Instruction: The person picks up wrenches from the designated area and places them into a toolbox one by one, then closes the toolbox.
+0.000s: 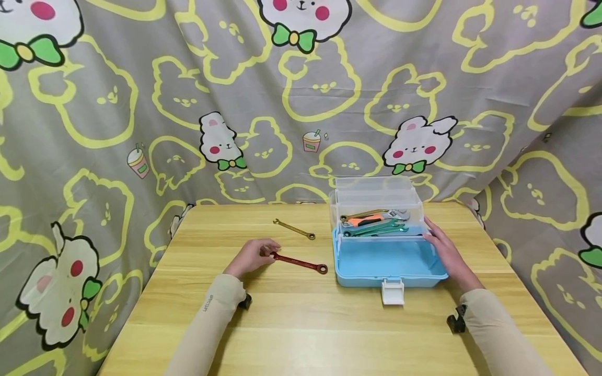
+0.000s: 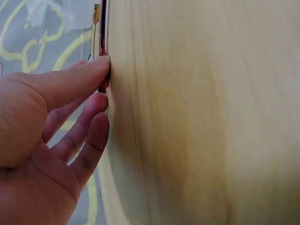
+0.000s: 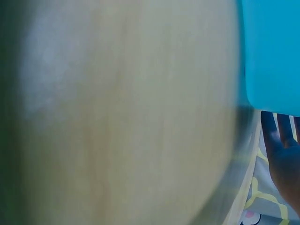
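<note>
My left hand pinches one end of a red combination wrench between thumb and fingertips. In the left wrist view the thumb lies over the wrench, with the lower fingers spread loosely. The ring end points right, toward a light blue toolbox. Against the toolbox's right side rests my right hand, its fingers extended along the wall. From the right wrist view, the fingers are partly hidden behind the blue box.
A gold wrench lies on the wooden table behind the red one. Above the toolbox's lower compartment, its clear tray holds green wrenches, an orange-handled adjustable wrench and another gold wrench. The white latch hangs down in front.
</note>
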`<state>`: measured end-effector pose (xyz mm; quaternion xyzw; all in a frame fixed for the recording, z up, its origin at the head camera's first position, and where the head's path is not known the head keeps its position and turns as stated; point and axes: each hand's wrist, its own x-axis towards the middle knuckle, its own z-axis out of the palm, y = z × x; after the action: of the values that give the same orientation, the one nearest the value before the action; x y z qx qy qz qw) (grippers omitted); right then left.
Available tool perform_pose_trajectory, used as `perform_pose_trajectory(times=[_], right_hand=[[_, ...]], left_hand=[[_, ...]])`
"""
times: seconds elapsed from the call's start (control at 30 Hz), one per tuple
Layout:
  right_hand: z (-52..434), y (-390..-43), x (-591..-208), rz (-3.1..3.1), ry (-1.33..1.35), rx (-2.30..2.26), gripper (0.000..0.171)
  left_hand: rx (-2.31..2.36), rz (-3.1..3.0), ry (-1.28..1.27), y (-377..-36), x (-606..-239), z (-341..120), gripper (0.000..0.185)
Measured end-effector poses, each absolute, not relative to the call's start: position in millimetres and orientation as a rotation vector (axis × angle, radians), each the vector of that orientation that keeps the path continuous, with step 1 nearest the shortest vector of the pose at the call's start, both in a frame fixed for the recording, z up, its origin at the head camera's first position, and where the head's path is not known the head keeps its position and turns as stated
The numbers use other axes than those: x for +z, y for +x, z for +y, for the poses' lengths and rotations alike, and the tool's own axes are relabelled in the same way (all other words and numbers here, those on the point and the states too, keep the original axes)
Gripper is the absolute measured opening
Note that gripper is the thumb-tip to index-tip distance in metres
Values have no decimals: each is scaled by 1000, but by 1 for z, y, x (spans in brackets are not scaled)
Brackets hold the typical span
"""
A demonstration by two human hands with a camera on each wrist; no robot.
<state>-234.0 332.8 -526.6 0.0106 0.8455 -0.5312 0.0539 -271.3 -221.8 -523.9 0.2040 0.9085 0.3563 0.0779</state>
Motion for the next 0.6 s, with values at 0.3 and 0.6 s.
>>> perform_pose_trajectory(times=[0.3,0.6], right_hand=[[333,-235,-530,2565,47,-1607,69],[333,-234,-528,2578,36,-1602,68]], left_hand=[[1035,2688,745,-270,-525,-226,26],[912,2694,773,-265,-519,-226,26]])
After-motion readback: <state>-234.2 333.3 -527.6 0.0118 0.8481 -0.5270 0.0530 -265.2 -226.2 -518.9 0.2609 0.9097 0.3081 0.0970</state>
